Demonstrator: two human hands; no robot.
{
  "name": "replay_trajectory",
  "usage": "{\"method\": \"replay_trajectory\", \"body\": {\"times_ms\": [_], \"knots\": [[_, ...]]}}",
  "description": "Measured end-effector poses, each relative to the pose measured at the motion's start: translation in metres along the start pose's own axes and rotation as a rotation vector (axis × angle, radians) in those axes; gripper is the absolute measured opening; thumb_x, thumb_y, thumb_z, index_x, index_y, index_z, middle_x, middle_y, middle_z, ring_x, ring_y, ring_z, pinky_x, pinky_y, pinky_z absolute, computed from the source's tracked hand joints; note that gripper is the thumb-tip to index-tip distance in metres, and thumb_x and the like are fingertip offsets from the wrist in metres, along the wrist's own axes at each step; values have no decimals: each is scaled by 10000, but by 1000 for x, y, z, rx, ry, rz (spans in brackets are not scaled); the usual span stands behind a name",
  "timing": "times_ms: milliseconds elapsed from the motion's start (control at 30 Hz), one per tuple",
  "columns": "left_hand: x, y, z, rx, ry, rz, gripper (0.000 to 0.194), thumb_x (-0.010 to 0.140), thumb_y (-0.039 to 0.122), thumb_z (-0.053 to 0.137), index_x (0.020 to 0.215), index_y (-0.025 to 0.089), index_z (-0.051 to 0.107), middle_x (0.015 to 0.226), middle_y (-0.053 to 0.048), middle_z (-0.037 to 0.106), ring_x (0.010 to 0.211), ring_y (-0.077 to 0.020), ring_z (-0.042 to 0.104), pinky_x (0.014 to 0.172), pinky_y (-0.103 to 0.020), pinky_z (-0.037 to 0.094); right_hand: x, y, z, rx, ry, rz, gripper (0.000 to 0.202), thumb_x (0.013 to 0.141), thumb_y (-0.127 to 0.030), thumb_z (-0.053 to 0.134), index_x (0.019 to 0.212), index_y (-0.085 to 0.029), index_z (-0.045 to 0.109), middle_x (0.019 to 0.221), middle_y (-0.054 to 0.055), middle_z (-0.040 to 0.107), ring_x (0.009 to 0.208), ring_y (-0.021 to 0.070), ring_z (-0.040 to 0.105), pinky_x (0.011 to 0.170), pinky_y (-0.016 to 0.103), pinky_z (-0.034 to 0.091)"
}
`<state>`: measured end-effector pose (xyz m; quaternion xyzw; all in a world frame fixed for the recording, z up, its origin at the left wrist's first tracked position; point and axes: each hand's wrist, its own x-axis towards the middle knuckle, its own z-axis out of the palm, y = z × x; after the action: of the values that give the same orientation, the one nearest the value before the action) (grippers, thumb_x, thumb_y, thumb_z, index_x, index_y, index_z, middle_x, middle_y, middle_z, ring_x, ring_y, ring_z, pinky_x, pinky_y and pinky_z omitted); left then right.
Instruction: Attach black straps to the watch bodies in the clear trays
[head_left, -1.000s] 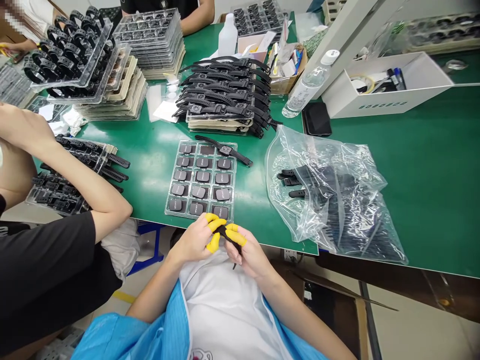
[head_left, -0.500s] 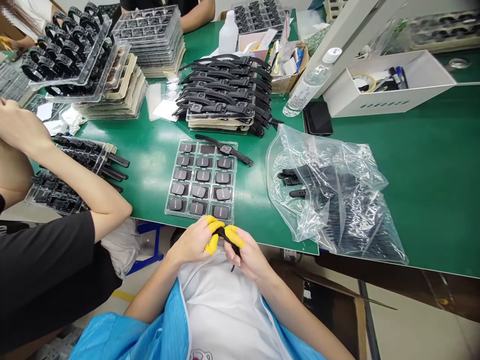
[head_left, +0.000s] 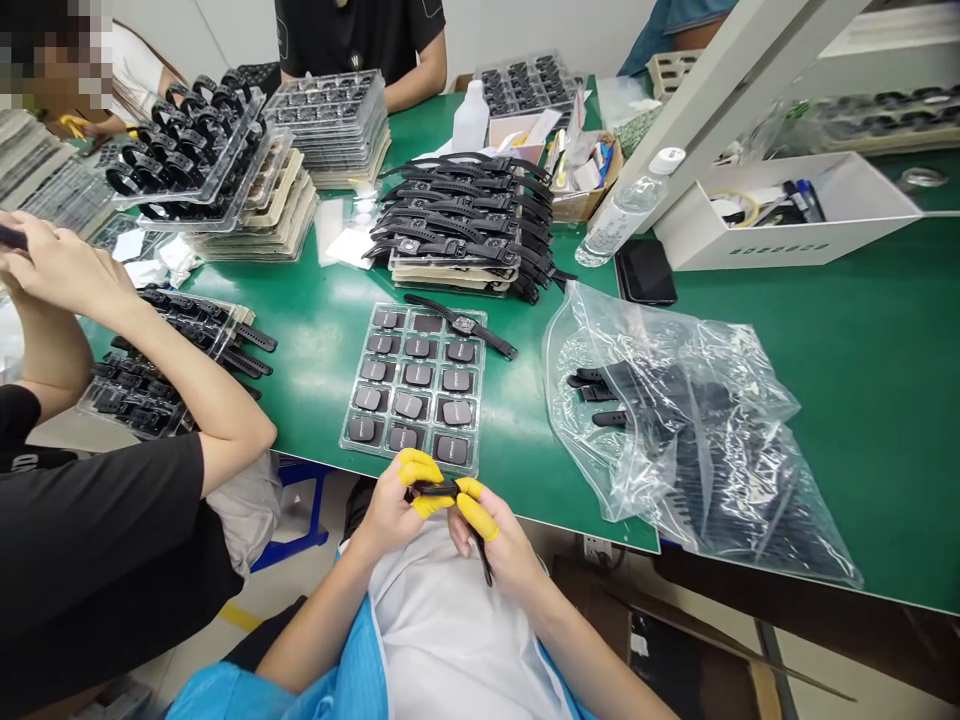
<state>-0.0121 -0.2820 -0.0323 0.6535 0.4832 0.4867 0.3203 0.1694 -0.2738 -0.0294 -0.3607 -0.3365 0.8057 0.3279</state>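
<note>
The black watch strap (head_left: pixel 439 490) is best kept pinched between the yellow-cotted fingertips of the left hand (head_left: pixel 394 505) and right hand (head_left: pixel 495 535), at 6 o'clock from the tray of watch bodies (head_left: pixel 352 440).

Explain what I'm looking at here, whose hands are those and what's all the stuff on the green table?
The picture comes from a camera worn on a person's head, looking down at their own hands. The left hand and right hand, with yellow fingertip covers, share a grip on a black strap piece near the edge of the green table. In front lies a clear tray of dark watch bodies, one finished watch, a plastic bag of straps and stacked watches. The arm at left is a co-worker's.
</note>
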Motion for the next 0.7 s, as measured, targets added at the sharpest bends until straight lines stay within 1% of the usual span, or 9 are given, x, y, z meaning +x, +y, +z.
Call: {"method": "replay_trajectory", "body": {"times_ms": [100,200,267,333,400,467,567,633,700], "knots": [[1,1,0,-160,125,-14,192,977,374,744,1025,199,681,1022,-75,743,958,-199,722,816,-332,602,-2,1,-2,9,-93,87,515,908,-716,679,834,-222,557,547,-92,434,415,71,295,436,242,256],[8,1,-15,-337,349,-160,266,1002,430,707,1106,197,631,1023,-73,768,803,-171,753,645,-265,610,-3,0,-11,-58,-201,186,512,916,-703,674,849,-198,616,537,-99,406,430,58,198,421,234,184],[14,2,-28,-392,477,-250,285,1015,450,684,1127,210,579,1038,-63,787,704,-147,745,563,-232,590,-4,-1,-19,-118,-195,207,503,897,-690,706,857,-194,634,550,-92,426,444,58,215,428,230,184],[18,4,-35,-390,484,-302,284,1015,440,686,1136,221,551,1063,-60,801,662,-138,740,534,-221,587,-5,-3,-23,-135,-110,174,497,850,-678,767,852,-205,613,585,-80,474,449,60,274,436,228,210],[19,8,-33,-331,336,-345,271,1026,413,668,1183,214,572,1095,-79,807,649,-138,740,520,-220,589,-5,-5,-23,-126,-24,127,505,827,-672,796,853,-214,584,646,-59,545,458,66,355,451,234,261],[16,13,-24,-199,83,-359,258,1051,353,612,1259,200,622,1140,-99,804,731,-156,768,606,-253,637,-6,-8,-19,-120,-7,100,507,851,-683,770,859,-217,569,677,-40,593,470,78,415,473,246,307],[9,16,-9,72,-244,-199,389,1020,182,528,1393,203,636,1317,-117,759,1140,-237,765,977,-386,654,-6,-11,-10,-118,-45,96,534,862,-720,734,868,-214,566,643,-41,595,463,80,411,481,248,306],[5,15,-3,207,-353,-60,559,940,84,489,1477,207,582,1455,-120,686,1366,-264,654,1143,-450,570,-7,-12,-6,-122,-58,115,560,852,-748,723,862,-211,569,588,-56,559,440,72,367,466,243,267],[3,13,-3,275,-413,4,669,875,42,470,1517,213,539,1507,-115,648,1417,-257,613,1167,-454,551,-7,-11,-4,-120,-72,138,560,856,-750,715,856,-208,577,538,-69,520,423,69,325,448,243,229]]}}
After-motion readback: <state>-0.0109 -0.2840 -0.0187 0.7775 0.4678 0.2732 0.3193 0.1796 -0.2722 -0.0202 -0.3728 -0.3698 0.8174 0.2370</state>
